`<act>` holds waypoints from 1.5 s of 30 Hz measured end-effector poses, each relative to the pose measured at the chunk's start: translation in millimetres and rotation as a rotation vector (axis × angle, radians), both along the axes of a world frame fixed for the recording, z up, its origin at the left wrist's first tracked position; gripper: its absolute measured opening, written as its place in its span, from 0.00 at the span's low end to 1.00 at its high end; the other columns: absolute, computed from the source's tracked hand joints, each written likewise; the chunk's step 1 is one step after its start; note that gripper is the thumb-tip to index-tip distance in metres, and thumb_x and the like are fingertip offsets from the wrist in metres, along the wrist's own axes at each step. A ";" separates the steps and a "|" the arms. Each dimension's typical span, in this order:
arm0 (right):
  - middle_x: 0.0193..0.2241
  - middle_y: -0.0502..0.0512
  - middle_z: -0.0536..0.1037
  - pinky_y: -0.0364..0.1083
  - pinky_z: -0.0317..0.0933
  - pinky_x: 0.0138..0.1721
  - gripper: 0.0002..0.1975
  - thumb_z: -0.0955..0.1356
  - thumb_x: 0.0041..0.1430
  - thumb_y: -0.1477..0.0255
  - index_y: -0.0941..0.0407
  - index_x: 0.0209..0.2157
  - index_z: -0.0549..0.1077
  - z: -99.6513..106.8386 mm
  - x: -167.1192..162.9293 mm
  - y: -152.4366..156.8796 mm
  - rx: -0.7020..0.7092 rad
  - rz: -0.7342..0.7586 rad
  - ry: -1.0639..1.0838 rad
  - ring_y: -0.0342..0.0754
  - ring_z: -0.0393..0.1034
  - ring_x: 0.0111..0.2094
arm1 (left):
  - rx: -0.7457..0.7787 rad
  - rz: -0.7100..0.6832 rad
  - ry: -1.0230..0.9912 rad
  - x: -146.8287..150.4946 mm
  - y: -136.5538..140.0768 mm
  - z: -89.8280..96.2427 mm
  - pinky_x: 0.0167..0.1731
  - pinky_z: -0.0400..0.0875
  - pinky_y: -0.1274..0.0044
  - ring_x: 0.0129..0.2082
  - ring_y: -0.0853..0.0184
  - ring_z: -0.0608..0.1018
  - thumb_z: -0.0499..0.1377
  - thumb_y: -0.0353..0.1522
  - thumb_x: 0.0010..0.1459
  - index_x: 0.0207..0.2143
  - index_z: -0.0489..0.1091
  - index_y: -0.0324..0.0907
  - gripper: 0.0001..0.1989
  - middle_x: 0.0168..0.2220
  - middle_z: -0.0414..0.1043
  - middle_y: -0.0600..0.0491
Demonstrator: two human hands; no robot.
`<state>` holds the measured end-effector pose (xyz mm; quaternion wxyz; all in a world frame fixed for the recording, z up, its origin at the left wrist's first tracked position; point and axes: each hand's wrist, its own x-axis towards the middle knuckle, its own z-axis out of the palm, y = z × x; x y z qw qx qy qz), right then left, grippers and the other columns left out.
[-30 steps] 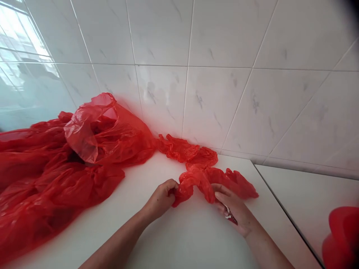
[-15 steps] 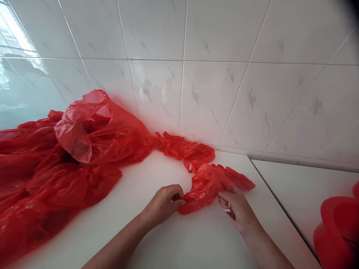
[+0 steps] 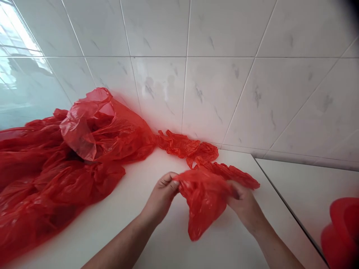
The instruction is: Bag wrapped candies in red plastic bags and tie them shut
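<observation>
A red plastic bag [image 3: 206, 200] hangs between my two hands over the white tabletop [image 3: 157, 246], its lower end drooping to a rounded point. My left hand [image 3: 164, 196] pinches the bag's upper left corner between thumb and fingers. At the opposite side, my right hand [image 3: 242, 203] is closed on the bag's edge, slightly smeared by motion. Just behind the held bag lie crumpled red bags [image 3: 235, 173], stretching in a strip along the wall.
A big heap of red plastic bags [image 3: 56, 179] covers the left of the table and leans against the tiled wall [image 3: 157, 86]. At the lower right stand red plastic containers [image 3: 336, 239], beyond a dark seam [image 3: 291, 213] between two white surfaces.
Both hands have lifted the bag up off the table, and it now dangles between them. The left hand has risen. The view has shifted slightly.
</observation>
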<state>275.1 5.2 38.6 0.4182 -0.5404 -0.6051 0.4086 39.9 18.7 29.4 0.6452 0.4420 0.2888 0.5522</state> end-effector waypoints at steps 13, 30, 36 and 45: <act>0.16 0.44 0.60 0.41 0.39 0.18 0.10 0.70 0.44 0.68 0.53 0.30 0.68 -7.5 41.9 22.8 -0.120 -0.549 0.304 0.39 0.50 0.17 | 0.044 0.312 -0.028 -34.8 7.0 30.0 0.35 0.71 0.77 0.35 0.66 0.76 0.61 0.41 0.54 0.45 0.70 0.47 0.16 0.40 0.74 0.53; 0.28 0.50 0.75 0.43 0.57 0.27 0.09 0.64 0.52 0.78 0.51 0.30 0.72 -11.7 -23.6 -14.4 0.179 0.096 -0.557 0.45 0.67 0.27 | 0.906 -0.244 1.476 31.1 -46.5 -2.7 0.25 0.63 0.75 0.26 0.64 0.73 0.57 0.31 0.57 0.38 0.70 0.43 0.05 0.33 0.73 0.50; 0.17 0.49 0.69 0.42 0.42 0.19 0.07 0.66 0.41 0.81 0.54 0.22 0.69 -28.3 1.2 0.4 0.059 -0.042 -0.727 0.42 0.59 0.18 | 0.801 0.013 1.414 0.2 -31.1 8.9 0.26 0.64 0.77 0.25 0.67 0.72 0.51 0.24 0.58 0.39 0.71 0.44 0.12 0.30 0.70 0.50; 0.35 0.54 0.71 0.42 0.61 0.27 0.21 0.60 0.49 0.86 0.52 0.40 0.73 4.6 -19.2 -19.4 0.236 0.147 -0.859 0.45 0.67 0.31 | 0.784 0.686 1.261 -2.5 -19.0 5.5 0.51 0.63 0.59 0.58 0.48 0.63 0.62 0.32 0.53 0.59 0.57 0.49 0.32 0.59 0.56 0.42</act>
